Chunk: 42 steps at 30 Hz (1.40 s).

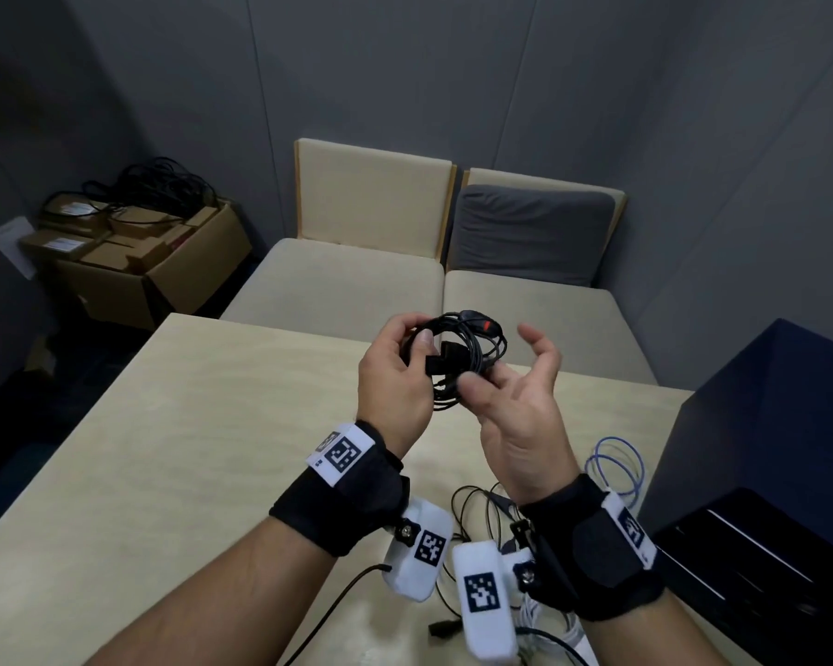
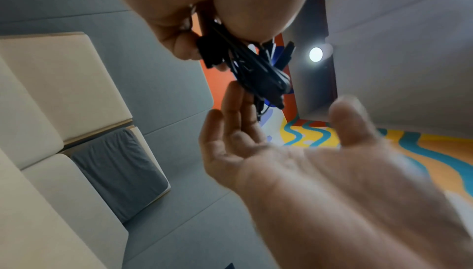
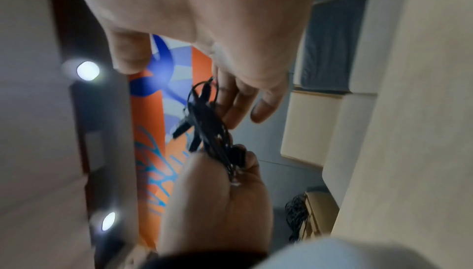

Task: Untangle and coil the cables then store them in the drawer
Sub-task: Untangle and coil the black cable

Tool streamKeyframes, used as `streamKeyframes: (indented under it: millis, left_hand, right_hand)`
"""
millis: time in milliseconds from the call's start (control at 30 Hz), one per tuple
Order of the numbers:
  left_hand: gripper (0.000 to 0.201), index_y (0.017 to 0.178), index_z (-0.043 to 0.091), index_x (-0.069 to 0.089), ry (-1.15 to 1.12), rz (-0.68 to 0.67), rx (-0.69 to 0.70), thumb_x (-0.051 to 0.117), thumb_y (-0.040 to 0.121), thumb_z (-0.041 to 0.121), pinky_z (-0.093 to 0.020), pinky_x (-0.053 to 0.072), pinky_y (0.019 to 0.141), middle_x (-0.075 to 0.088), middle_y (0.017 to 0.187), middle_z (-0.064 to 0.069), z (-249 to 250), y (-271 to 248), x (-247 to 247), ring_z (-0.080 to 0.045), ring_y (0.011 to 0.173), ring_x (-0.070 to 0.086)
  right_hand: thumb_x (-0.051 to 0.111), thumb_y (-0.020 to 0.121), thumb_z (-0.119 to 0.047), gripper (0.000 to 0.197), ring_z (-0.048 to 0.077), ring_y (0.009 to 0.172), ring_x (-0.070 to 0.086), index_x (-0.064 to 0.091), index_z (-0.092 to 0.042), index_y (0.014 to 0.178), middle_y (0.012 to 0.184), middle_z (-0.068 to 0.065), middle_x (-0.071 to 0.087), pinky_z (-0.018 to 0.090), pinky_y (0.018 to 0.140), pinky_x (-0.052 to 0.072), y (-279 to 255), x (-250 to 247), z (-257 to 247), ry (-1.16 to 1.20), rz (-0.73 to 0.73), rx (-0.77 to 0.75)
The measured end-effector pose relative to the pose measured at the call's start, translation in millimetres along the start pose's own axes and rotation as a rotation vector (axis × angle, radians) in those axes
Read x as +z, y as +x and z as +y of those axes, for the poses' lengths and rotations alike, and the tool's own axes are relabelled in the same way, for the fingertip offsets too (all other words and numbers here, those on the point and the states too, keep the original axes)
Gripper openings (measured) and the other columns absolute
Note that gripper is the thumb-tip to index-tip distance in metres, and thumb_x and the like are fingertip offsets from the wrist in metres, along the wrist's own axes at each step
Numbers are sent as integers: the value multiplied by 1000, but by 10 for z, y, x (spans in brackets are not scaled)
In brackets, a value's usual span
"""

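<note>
Black fabric wrist straps (image 1: 337,511), left hand (image 1: 395,382) clasping looped black cable (image 1: 472,338), right hand (image 1: 520,406) open-palmed beside it

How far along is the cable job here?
Done: the coiled thin black cable looks wound. In hand: left hand grips it, right hand open beside it. Left: a looped blue cable and loose black cables on the beige table; storing all remains.

Coil (image 1: 453,360) above table (image 1: 188,449); loose cables (image 1: 498,502) on it; drawer unit (image 1: 760,425) rt; sofa (image 1: 357,290) behind.
</note>
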<state>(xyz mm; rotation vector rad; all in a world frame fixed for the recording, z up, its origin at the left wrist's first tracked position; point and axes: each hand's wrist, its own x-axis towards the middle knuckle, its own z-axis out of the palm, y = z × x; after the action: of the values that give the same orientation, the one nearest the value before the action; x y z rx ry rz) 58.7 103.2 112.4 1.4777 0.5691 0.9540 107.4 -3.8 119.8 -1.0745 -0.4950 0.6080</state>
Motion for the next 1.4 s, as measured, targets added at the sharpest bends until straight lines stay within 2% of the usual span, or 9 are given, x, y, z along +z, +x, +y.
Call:
streamKeyframes:
  millis: [200, 333, 500, 700, 800, 867, 1033, 1233, 1400]
  left_hand:
    - [27, 92, 34, 58, 26, -5, 51, 50, 96, 8, -39, 57, 78, 67, 83, 2, 50, -6, 39, -14, 78, 65]
    - [25, 91, 35, 59, 63, -41, 40, 54, 93, 10, -37, 57, 74, 66, 78, 2, 38, -15, 8, -17, 75, 64]
    - [24, 87, 33, 59, 125, -153, -7, 60, 89, 10, -35, 50, 55, 57, 64, 3, 32, -3, -42, -15, 57, 53]
    - [20, 90, 24, 61, 184, -184, -17, 56, 90, 5, -23, 49, 44, 55, 62, 1, 64, 15, -32, -12, 45, 50]
    - [21, 99, 16, 67, 229, -184, -40, 53, 89, 4, -21, 48, 42, 54, 61, 2, 22, 25, -6, -14, 44, 52]
    - [24, 105, 12, 68, 281, -198, -50, 52, 89, 4, -20, 48, 42, 54, 61, 2, -12, 23, -7, -16, 45, 53]
    - [26, 105, 13, 71, 400, -202, -26, 53, 87, 6, -21, 50, 53, 59, 64, 2, -104, 64, -65, -13, 55, 56]
    - [23, 97, 4, 68, 217, -197, -166, 48, 88, -3, -18, 48, 44, 57, 61, -6, -141, 88, -221, -6, 44, 57]
    - [13, 91, 0, 61, -108, -181, -272, 49, 92, -5, -25, 50, 45, 56, 62, -9, -83, 90, -222, -20, 52, 60]
  right_hand:
    - [64, 71, 1, 58, 23, 99, 64, 41, -38, 108, 111, 14, 61, 43, 90, 53, 3, 75, -21, -342, -71, -147]
    - [54, 78, 10, 45, 8, 82, 61, 49, -28, 101, 86, -14, 64, 31, 78, 50, 56, 43, -111, -472, -150, -112]
    - [63, 68, -8, 30, 12, 67, 44, 48, -25, 87, 69, -15, 49, 36, 63, 41, 92, -67, -164, -659, -111, -30]
    - [62, 89, -21, 17, 10, 90, 55, 57, -35, 98, 103, -1, 56, 21, 77, 40, 52, -138, -111, -1131, -36, -243]
    - [64, 90, -26, 13, 24, 114, 46, 65, -27, 102, 139, 8, 41, 34, 96, 39, 32, -156, -40, -1275, 130, -357]
    - [64, 87, -30, 13, 26, 107, 42, 68, -25, 99, 131, 9, 43, 40, 91, 40, 29, -162, -6, -1337, 217, -456]
    - [61, 84, -19, 10, 4, 73, 52, 67, -14, 91, 87, -2, 50, 16, 71, 44, 16, -154, -76, -958, 42, -470]
    - [53, 92, -1, 11, 14, 55, 52, 59, -5, 84, 61, 1, 55, 25, 58, 47, 29, -337, -268, -171, 140, -178]
    - [48, 87, 17, 24, 21, 60, 62, 55, -3, 75, 68, 12, 62, 28, 56, 51, 16, -545, -71, -303, 81, 15]
